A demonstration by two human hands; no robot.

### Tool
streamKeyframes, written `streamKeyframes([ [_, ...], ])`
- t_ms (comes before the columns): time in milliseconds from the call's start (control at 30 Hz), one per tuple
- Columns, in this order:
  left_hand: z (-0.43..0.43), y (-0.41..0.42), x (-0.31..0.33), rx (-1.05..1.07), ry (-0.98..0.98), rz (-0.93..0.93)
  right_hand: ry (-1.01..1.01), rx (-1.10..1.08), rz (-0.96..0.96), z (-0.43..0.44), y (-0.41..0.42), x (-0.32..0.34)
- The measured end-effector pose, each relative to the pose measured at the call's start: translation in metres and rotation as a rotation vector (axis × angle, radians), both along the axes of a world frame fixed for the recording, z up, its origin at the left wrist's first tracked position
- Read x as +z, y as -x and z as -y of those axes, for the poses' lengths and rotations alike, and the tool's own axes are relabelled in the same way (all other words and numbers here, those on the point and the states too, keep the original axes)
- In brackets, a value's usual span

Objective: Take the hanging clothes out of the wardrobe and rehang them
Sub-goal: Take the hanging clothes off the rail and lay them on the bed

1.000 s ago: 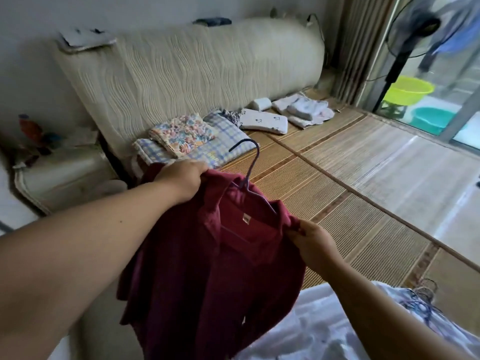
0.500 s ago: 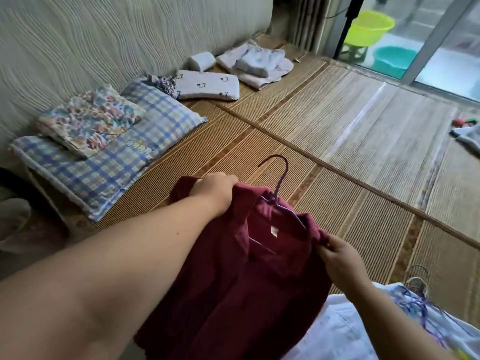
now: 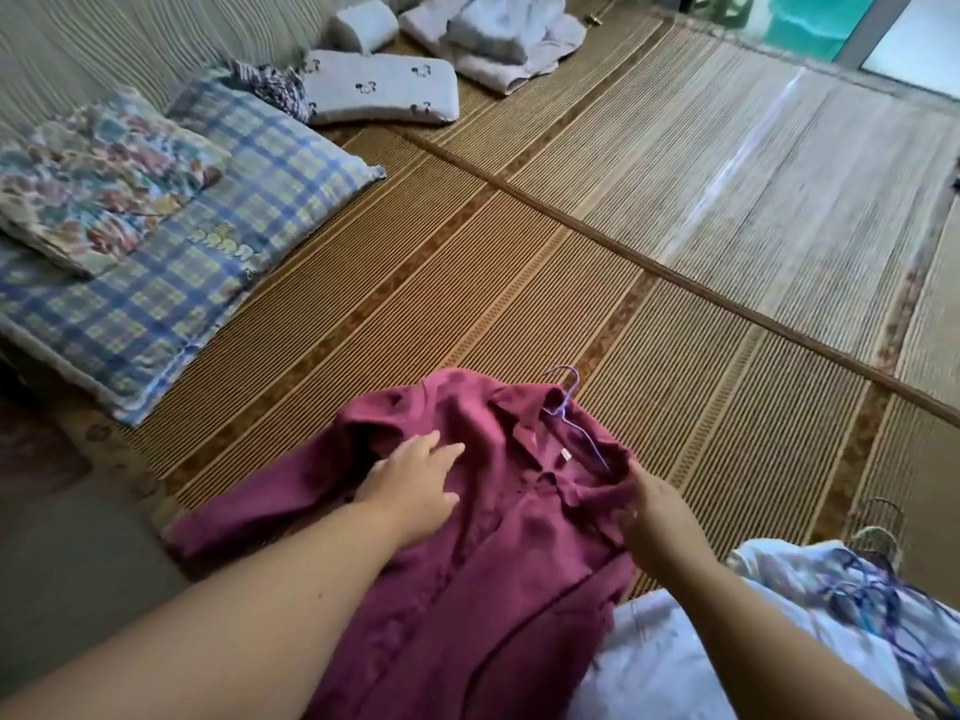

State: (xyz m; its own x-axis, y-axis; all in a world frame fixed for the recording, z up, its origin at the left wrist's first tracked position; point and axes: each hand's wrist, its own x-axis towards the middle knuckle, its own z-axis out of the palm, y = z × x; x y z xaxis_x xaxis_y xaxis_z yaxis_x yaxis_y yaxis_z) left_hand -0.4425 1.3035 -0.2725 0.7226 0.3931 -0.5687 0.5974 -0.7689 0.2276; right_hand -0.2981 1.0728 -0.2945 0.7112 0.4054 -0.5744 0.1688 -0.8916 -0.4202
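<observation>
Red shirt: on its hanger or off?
On. The hook of the hanger pokes out at the collar of the shirt; its wire runs inside the neckline.

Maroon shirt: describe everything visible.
The maroon shirt is collared, soft-looking fabric, creased, with a small white neck label. Its top lies on the woven mat, collar away from the person. A thin purple wire hanger sits in its neck, hook protruding. The left hand rests flat on it; the right hand grips its shoulder. A white garment borders its lower edge.
</observation>
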Motion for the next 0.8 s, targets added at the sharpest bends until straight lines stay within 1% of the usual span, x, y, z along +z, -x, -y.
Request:
streamKeyframes([
  [100, 0.007, 0.021, 0.004, 0.037, 0.027, -0.048, 0.09, 0.147, -0.014, -0.009, 0.015, 0.003],
  [167, 0.009, 0.031, 0.015, 0.071, 0.035, -0.049, 0.083, 0.245, -0.002, -0.021, 0.026, 0.014],
  [267, 0.009, 0.044, 0.042, 0.113, 0.043, -0.012, 0.009, 0.394, 0.047, -0.045, 0.04, 0.031],
  [433, 0.006, 0.09, 0.105, 0.185, 0.022, 0.087, -0.134, 0.619, 0.13, -0.105, 0.083, 0.088],
  [600, -0.01, 0.181, 0.171, 0.302, -0.134, 0.131, -0.318, 0.917, 0.239, -0.166, 0.165, 0.157],
  [800, 0.001, 0.324, 0.258, 0.565, -0.338, 0.147, -0.496, 1.278, 0.284, -0.213, 0.288, 0.237],
])
